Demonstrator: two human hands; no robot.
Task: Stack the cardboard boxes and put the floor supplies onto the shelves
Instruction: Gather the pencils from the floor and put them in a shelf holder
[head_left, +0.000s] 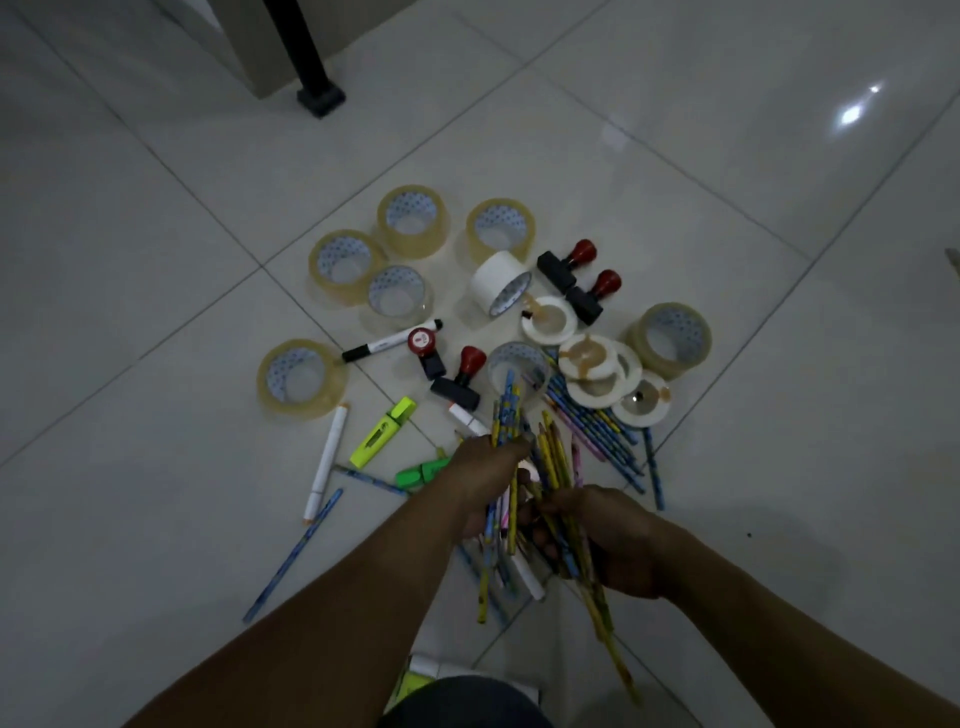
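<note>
**Supplies strewn on the tiled floor**

We see bare pale floor (156, 260) at left, with a black post (306, 57) near the top edge. Tape rolls (301, 378), markers (392, 340), highlighters (383, 431) and stamps (566, 265) lie mid-floor. Our left hand (488, 478) and right hand (618, 540), close together, each grip a bundle of pencils (558, 467). Open tiles stretch to the right.

dim, bluish cast; lamp glare (852, 114) on glossy tiles upper right (small hotspot); wide-angle bending at edges.

Indoor room, glossy tiled floor (675, 156); scattered stationery, tape rolls (413, 221)
</note>
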